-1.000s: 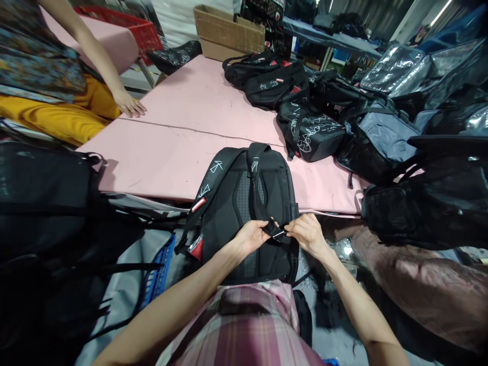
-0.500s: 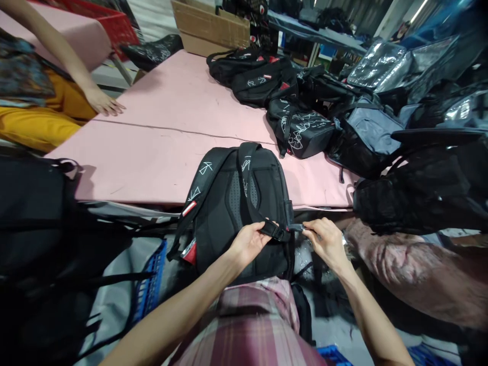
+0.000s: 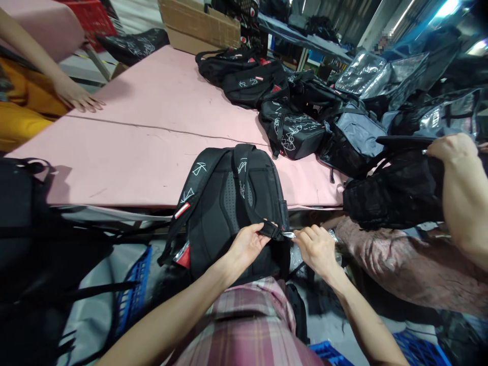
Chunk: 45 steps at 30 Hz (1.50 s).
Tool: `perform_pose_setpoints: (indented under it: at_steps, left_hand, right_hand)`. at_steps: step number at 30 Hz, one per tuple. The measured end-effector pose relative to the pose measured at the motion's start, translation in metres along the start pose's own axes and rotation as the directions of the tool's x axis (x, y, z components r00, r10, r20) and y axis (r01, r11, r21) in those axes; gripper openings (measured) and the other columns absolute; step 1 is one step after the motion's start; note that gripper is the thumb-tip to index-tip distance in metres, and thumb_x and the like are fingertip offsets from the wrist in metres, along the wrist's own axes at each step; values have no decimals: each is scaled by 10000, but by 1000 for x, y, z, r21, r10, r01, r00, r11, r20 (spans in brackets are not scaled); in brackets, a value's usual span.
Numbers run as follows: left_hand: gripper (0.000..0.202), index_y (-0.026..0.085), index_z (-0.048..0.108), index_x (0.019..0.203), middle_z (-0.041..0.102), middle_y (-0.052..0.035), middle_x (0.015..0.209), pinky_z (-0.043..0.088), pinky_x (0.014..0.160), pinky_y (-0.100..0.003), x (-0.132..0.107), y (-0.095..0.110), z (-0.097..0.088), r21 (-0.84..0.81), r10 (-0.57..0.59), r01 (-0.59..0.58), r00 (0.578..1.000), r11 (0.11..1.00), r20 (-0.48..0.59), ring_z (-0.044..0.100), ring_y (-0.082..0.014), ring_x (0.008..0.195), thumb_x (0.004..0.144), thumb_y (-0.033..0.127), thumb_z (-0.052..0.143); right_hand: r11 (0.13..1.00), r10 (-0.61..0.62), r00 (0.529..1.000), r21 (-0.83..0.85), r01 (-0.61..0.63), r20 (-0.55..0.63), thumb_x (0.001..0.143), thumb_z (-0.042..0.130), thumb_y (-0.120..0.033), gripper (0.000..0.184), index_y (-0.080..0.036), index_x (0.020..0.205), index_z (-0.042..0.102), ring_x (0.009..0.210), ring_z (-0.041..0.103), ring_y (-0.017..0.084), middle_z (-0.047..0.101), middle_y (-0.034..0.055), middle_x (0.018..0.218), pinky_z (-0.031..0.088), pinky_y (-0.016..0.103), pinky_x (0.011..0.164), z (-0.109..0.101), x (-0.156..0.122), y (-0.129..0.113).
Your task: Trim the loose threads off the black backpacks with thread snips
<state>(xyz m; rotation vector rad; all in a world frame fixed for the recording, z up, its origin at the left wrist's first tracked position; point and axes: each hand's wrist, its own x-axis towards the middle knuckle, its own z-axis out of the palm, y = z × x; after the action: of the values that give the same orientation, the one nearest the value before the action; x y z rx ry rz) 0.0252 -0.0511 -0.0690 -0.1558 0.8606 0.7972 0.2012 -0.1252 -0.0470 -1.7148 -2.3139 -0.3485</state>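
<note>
A black backpack leans upright against the table edge, its back panel and white-patterned shoulder straps facing me. My left hand is closed around the lower end of one shoulder strap, near its dark adjuster buckle. Beside it, my right hand is closed on thread snips. Only their shiny metal tip shows, pointing left and reaching the strap end at the bag's right side; the rest is hidden in my fist.
Several black backpacks lie at the right of the pink table. A co-worker's hand rests at the left edge. Another person's arm reaches over a black bag at right. More black bags stand close at my left.
My right hand has moved left, bringing the snips' tip against the strap end. My left hand keeps its hold. A person's arm has appeared over the bag on the right.
</note>
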Motion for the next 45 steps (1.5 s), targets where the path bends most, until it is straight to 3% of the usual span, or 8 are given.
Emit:
perform_pose_setpoints:
  at_steps: [4,10,16,23,37,45]
  left_hand:
    - [202,64,566,773,649,-86,666,561,621,-226,2,1,-2,7,-3,3,1000,1000,19,648,-143,609,783,-29,386]
    - [206,69,564,759,647,-83,663,562,614,-227,2,0,-2,33,8,-8,1000,999,-2,646,-141,607,785,-27,384]
    - [206,60,566,759,652,-96,684,564,635,-234,5,-2,-2,51,16,-16,1000,999,8,653,-149,635,791,-24,381]
    - [194,61,566,757,650,-98,682,565,635,-235,5,-2,-2,51,15,-15,1000,999,5,653,-153,633,787,-22,393]
    - [203,58,565,729,642,-95,653,560,599,-227,2,-2,1,39,7,-7,1000,999,-5,643,-147,590,783,-31,390]
    - [214,73,562,716,634,-73,634,556,605,-219,1,-3,2,19,14,-15,1000,1000,10,635,-132,576,780,-38,390]
  right_hand:
    - [993,63,998,102,-59,-28,888,496,-258,164,-175,818,619,681,480,144,632,24,735,298,277,626,-4,-1,3]
    - [1000,-4,1000,-22,4,30,862,539,-276,119,-194,861,625,677,462,159,633,15,737,276,297,622,-3,4,-3]
    - [1000,23,1000,-5,-23,-3,866,534,-262,123,-188,829,625,678,461,156,625,19,722,276,293,622,-6,0,-2]
    - [995,-59,998,-76,60,6,857,547,-267,139,-171,925,622,684,461,161,638,31,754,261,311,612,-6,-6,-7]
    - [983,-102,995,-153,104,23,869,528,-247,143,-162,926,627,684,453,161,612,39,732,253,316,614,-9,-1,-10]
    - [981,-90,996,-174,90,8,860,529,-206,112,-161,837,629,650,428,163,589,27,666,236,318,596,-12,0,-17]
